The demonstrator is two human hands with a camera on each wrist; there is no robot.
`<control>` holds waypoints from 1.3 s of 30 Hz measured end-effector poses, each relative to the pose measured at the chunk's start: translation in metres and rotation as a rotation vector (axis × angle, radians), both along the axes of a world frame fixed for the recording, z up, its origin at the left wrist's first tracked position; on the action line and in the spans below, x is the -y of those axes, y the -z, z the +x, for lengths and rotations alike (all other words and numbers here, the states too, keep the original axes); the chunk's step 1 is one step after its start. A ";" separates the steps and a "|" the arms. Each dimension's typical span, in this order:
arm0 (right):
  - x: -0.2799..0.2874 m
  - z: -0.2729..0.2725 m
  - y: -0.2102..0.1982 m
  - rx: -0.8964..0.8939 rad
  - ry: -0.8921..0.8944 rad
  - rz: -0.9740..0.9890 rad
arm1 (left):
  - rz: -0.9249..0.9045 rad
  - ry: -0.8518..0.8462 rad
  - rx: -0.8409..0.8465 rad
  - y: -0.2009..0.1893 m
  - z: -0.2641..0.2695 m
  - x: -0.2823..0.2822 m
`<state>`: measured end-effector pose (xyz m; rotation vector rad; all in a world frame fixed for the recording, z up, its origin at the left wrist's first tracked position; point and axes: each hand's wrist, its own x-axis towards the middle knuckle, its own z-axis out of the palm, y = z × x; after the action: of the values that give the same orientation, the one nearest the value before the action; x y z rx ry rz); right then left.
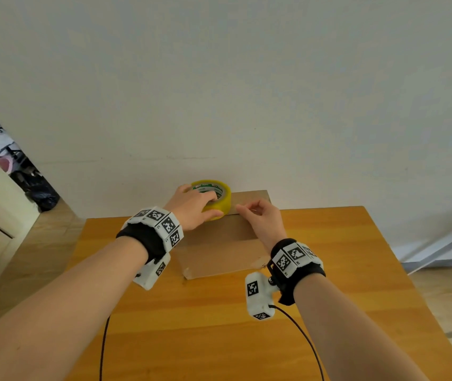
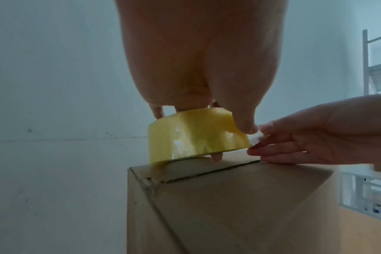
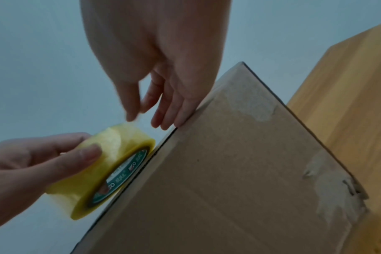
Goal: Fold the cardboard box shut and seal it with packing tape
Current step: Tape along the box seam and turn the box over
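Tape is the job now. The cardboard box point(image 1: 219, 240) sits on the wooden table point(image 1: 329, 270), close to the wall, and its top flaps are folded down flat. The seam point(image 2: 211, 173) between the flaps looks bare, so I think the sealing is only starting.

The left hand point(image 1: 194, 207) grips the yellow roll of packing tape point(image 1: 216, 199), with fingers curled into the hole and the thumb on the outside. The roll rests on the far part of the box top, near the left end of the seam.

The right hand point(image 1: 260, 218) is just beside the roll. Its thumb and first finger come together as if pinching the loose end of the tape, but that end is too thin and clear to see for sure. Its other fingers point(image 3: 176, 115) touch the box top.

Next, the tape end likely needs pulling out along the seam and pressing down flat, while the box is held steady.
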<state>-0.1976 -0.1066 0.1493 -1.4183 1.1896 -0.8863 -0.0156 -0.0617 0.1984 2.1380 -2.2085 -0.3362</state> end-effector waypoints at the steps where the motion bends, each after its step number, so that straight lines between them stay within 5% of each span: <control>1: 0.000 0.001 -0.001 -0.014 -0.010 0.001 | 0.006 0.005 -0.002 -0.001 0.002 0.000; 9: 0.010 0.001 0.007 -0.051 -0.014 0.066 | -0.027 0.082 0.169 -0.004 0.004 -0.001; 23: 0.011 -0.008 0.005 0.481 -0.010 0.334 | -0.405 -0.298 -0.733 0.013 -0.016 0.006; 26: 0.011 -0.009 0.004 0.519 -0.030 0.343 | -0.337 -0.511 -0.953 0.014 -0.022 0.011; 32: 0.011 -0.008 0.003 0.546 -0.041 0.352 | -0.261 -0.651 -1.413 0.021 -0.039 0.010; 39: 0.014 -0.011 0.001 0.491 -0.022 0.382 | -0.267 -0.748 -1.377 0.045 -0.040 0.013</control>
<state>-0.2088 -0.1204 0.1481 -0.8403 0.9033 -0.8716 -0.0557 -0.0744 0.1533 1.5292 -0.6212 -0.9586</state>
